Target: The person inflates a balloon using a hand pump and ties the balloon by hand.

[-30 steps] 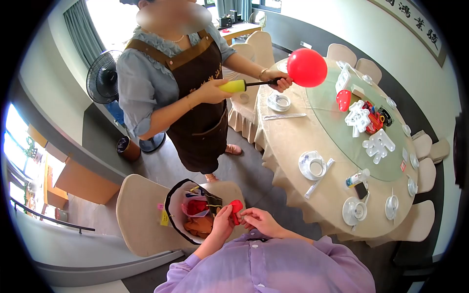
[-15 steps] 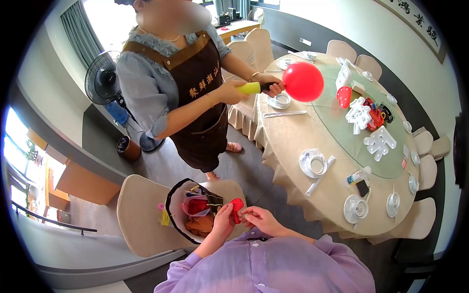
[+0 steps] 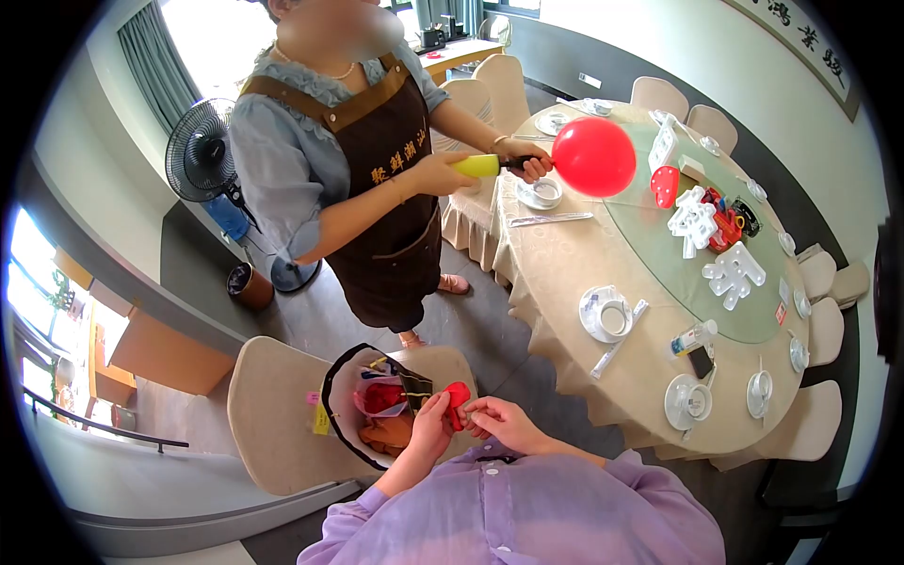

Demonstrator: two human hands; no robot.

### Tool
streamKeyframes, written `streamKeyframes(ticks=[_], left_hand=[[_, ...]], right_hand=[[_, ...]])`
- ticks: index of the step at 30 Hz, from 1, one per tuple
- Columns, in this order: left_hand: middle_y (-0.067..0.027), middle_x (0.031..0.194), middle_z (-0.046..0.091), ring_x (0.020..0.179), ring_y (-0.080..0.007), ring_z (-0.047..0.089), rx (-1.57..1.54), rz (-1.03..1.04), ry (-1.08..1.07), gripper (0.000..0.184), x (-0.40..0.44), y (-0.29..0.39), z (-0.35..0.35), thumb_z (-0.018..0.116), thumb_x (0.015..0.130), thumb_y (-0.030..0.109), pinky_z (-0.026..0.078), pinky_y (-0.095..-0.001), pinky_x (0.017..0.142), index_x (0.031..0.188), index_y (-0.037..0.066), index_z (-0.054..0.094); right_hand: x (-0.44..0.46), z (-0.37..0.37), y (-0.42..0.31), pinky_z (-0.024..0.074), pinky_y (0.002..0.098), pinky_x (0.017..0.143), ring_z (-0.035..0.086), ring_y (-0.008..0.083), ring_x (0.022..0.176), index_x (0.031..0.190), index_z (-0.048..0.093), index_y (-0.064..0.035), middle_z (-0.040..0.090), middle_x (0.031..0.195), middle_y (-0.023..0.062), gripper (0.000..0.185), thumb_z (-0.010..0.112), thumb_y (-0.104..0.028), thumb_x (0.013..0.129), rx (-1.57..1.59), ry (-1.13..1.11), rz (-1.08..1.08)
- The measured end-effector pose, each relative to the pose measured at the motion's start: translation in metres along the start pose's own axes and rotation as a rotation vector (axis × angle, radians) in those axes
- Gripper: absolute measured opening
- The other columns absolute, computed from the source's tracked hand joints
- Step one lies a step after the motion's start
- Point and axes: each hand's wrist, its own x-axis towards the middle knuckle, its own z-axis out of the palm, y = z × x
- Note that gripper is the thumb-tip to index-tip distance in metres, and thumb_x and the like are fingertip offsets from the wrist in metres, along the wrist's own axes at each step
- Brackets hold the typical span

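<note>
A limp red balloon (image 3: 458, 399) is pinched in my left hand (image 3: 431, 427), low in the middle of the view. My right hand (image 3: 506, 426) is just right of it with fingers curled together near the balloon's lower part; what they hold, if anything, is too small to tell. Left of my hands an open bag (image 3: 344, 414) with red and orange items inside rests on a beige chair (image 3: 273, 414). Across from me a person in a brown apron (image 3: 377, 254) holds a yellow pump (image 3: 478, 167) against an inflated red balloon (image 3: 594, 156).
On the right, a round table (image 3: 551, 273) carries cups, plates, a bottle (image 3: 694, 338) and a dark phone (image 3: 700, 363). White frames (image 3: 734, 274) and red items lie on its glass turntable (image 3: 650, 273). A black fan (image 3: 203, 151) and a bin (image 3: 249, 285) stand at the left.
The other person's pump has been pushed in, and their red balloon looks larger and sits slightly lower. My hands and the limp balloon have hardly moved.
</note>
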Motion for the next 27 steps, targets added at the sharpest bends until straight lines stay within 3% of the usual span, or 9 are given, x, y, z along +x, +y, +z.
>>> streamKeyframes(ticks=[27], left_hand=[[-0.0060, 0.070, 0.055, 0.061, -0.0142, 0.052, 0.024, -0.030, -0.025, 0.021, -0.004, -0.010, -0.006, 0.040, 0.091, 0.021, 0.041, -0.0254, 0.055, 0.096, 0.003, 0.049]], right_hand=[[-0.010, 0.004, 0.003, 0.0457, 0.0245, 0.067, 0.054, 0.0103, 0.072, 0.101, 0.051, -0.0026, 0.058, 0.085, 0.0042, 0.017, 0.046, -0.012, 0.088, 0.054, 0.025, 0.009]])
